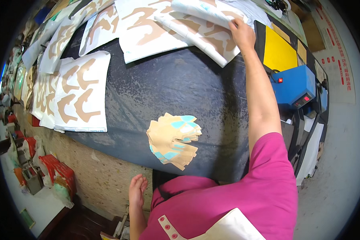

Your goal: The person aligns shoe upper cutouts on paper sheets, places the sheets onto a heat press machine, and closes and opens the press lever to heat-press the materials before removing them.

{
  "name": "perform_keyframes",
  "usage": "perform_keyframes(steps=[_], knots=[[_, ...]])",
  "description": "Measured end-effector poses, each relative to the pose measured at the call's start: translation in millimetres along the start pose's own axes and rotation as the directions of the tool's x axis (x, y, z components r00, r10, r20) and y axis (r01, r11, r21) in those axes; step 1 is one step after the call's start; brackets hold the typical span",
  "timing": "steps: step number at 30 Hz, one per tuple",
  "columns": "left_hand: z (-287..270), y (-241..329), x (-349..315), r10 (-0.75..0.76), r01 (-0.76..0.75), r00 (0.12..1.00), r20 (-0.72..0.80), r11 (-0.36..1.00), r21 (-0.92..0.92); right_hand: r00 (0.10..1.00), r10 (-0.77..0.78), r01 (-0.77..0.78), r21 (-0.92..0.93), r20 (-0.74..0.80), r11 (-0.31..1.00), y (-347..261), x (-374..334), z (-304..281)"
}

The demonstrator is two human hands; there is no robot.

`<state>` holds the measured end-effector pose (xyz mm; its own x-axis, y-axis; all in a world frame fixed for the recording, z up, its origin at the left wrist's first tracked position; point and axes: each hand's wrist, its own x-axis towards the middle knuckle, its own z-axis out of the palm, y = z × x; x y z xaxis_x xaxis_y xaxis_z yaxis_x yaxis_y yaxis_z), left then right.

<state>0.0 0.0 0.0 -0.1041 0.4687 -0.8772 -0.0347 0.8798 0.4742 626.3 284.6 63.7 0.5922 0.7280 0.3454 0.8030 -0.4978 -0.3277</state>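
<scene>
Beyond roomy tabletop point(168, 80), right fingers point(233, 25) at sheet point(206, 13) edge

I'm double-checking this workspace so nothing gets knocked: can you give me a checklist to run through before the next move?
1. Right hand gripping the curled sheet: cannot tell; it is at the edge, but the grip is partly hidden.
2. Left hand free: ok, nothing seen in it.
3. Tan pile clear of both hands: ok.
4. Tan pile neatly squared: not ok, its pieces are fanned out.
5. Blue machine showing a red light: ok, lit.
6. Right arm clear of blue machine: cannot tell from this view.
</scene>
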Motion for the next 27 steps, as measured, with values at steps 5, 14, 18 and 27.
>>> perform_keyframes(steps=[5,14,18,27], knots=[[42.4,32.3,9.7,0.104,-0.09,0.979,0.172,0.992,-0.09,0.698,-0.621,0.652,-0.042,-0.358,0.757,-83.6,-55.2,-77.4],[113.6,117.7,-38.7,0.296,-0.193,0.804,0.516,0.95,-0.245,0.729,-0.671,0.447,0.65,0.133,0.615,-154.6,-345.6,-118.8],[121.4,112.8,-6.7,0.304,-0.27,0.903,0.303,0.951,-0.149,0.684,-0.666,0.328,0.69,0.298,0.645,-149.6,-410.5,-116.6],[96.8,73.1,9.4,0.077,-0.053,0.951,0.298,0.995,-0.087,0.716,0.052,-0.472,0.427,0.697,0.771,-75.4,-367.4,-50.1]])
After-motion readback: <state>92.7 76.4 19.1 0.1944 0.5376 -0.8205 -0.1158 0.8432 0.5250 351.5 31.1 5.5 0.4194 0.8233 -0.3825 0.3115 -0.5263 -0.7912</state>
